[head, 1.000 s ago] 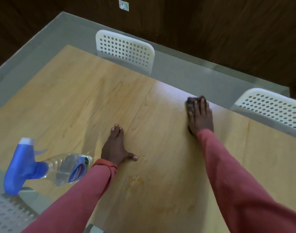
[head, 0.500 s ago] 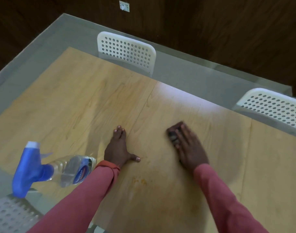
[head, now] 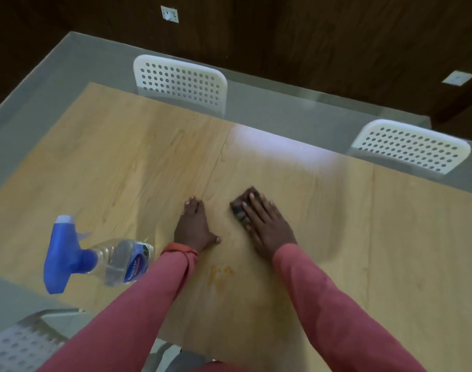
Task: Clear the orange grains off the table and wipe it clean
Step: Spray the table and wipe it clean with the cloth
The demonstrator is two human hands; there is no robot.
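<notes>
Table: wooden top (head: 390,237) with a grey glass border filled most of the view; a pale glare patch lay on the far side.
Chairs: two white perforated chair backs stood at the far edge, one toward the left (head: 181,84), one toward the right (head: 409,149); a third chair (head: 20,345) showed through the glass at the near left corner.
Sleeves: both forearms wore pinkish-red sleeves reaching in from the near edge.
Bottle: clear spray bottle (head: 122,261) with a blue trigger head lay on its side near the left edge, just beside the left sleeve, nozzle end pointing left.
Right hand: right hand (head: 267,226) lay palm down with straight fingers pressing a dark cloth (head: 241,204) flat on the wood; nothing was curled round the cloth.
Left hand: left hand (head: 194,226) rested flat on the table, fingers straight and together, thumb out to the side, holding nothing, near the right hand but apart from it.
Stain: faint orange residue (head: 220,273) marked the wood between the two forearms, on the near side of both hands; single grains were too blurred to tell.
</notes>
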